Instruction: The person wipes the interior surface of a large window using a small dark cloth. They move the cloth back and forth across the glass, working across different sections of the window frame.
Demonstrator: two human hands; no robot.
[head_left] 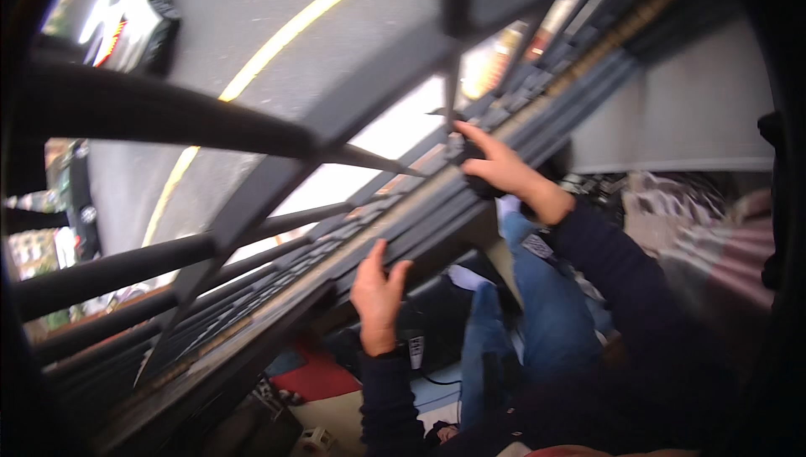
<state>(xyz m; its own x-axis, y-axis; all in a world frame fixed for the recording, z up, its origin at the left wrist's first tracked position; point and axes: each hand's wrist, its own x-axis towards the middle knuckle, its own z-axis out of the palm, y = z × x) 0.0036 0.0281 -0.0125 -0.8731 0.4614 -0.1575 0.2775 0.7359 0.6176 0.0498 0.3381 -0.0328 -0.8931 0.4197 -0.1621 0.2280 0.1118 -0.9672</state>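
Beside the grille bars (168, 109), at the grey window frame (579, 100), a blurred black object (480, 186) sits against the right hand (504, 167), its thumb and fingers bent there; whether they grip, I cannot tell. It is probably stiff and light, best taken round its body. The left hand (378, 299) spreads loose, holding nothing

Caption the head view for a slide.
Left hand open by the sill, right hand at a black object, bars and road beyond.

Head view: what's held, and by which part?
The right hand seems to hold a black thing; blur hides which part. The left hand, open, holds nothing.
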